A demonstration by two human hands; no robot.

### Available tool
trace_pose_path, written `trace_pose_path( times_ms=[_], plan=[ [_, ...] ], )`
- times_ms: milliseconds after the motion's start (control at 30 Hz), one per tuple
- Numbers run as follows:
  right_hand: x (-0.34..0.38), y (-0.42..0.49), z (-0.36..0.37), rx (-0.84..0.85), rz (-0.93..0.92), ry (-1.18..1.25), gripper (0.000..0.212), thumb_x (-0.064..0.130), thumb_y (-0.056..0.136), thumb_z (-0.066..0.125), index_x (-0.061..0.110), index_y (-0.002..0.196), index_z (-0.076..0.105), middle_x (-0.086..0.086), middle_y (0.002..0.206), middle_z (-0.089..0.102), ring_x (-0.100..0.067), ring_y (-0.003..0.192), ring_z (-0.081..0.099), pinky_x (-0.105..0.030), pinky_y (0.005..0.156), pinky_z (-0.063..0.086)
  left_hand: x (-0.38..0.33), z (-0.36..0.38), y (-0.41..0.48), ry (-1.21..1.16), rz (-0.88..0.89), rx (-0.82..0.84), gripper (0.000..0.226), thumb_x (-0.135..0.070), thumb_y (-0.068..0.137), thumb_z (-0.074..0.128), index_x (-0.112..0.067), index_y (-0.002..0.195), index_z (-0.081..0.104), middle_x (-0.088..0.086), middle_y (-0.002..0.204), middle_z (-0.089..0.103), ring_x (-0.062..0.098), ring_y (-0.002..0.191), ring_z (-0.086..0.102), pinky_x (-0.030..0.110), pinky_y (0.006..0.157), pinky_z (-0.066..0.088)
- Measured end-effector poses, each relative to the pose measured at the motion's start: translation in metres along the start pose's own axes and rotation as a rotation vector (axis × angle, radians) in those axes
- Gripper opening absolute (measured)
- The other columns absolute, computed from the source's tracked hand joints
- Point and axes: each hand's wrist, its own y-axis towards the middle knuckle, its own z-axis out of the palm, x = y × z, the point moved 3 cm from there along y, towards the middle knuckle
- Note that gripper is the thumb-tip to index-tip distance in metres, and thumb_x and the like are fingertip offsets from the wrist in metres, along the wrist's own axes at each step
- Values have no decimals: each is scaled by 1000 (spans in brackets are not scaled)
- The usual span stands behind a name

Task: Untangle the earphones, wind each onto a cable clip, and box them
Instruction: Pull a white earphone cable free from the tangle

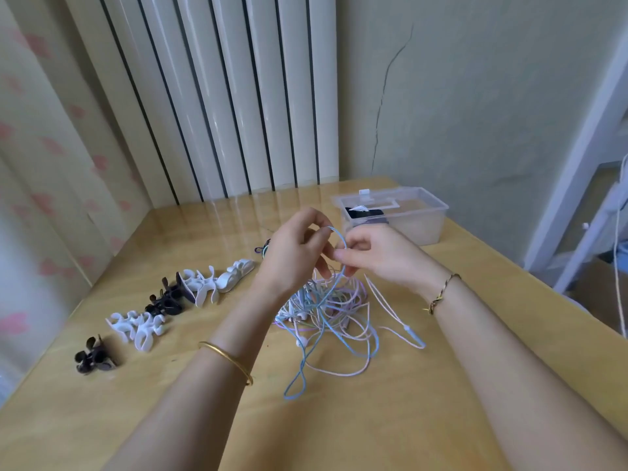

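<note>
Wooden table (pixel 373 419) carries the earphone tangle (pixel 326 311). Directly above the tangle, left hand (pixel 295 253) and right hand (pixel 373 253) each pinch a blue cable (pixel 341 236) loop: untangling step, judged early. Next: draw that strand free without tightening knots. Left of the tangle, cable clips (pixel 190 294); beyond it, clear box (pixel 424 219), then radiator (pixel 221 96) and cracked wall (pixel 475 96)

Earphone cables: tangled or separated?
Tangled: the pastel blue, pink and white earphone cables cross and overlap in one heap on the wooden table.
</note>
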Motion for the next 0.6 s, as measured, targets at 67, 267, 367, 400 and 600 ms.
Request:
trace_pose_path(
  times_ms=[67,267,367,400,600],
  plan=[
    [-2,0,-1,-98,-24,24,18,13,90,61,14,73,59,-6,64,63,-20,63,64,-42,71,51,3,-3,0,55,13,-6,5,-7,92,53,-11,89,54,0,69,63,14,46,57,20,41,37],
    [2,-3,-3,-193,-16,509,20,1,90,53,11,73,57,-3,72,63,-15,65,60,-37,72,51,16,-12,1,295,-34,55,18,-3,82,59,-20,76,58,-9,61,57,7,49,54,25,59,46],
    [3,-3,3,-276,13,672,23,-2,89,50,10,69,52,-9,79,64,-16,57,59,-31,59,49,14,-9,2,395,-9,111,15,-4,81,59,-16,72,60,-7,55,57,11,54,52,25,59,42],
    [3,-3,4,-299,7,658,23,-3,88,49,10,69,51,-10,78,64,-16,54,58,-30,55,48,13,-9,3,412,-1,113,13,-4,81,59,-14,74,61,-6,56,56,13,55,52,27,60,43],
    [6,-1,6,-284,-8,465,13,3,91,52,11,81,50,-7,76,67,-11,43,50,-20,40,39,11,-8,5,194,-127,174,15,-12,94,50,-7,80,54,-1,64,51,11,54,46,23,54,42]
  ],
)
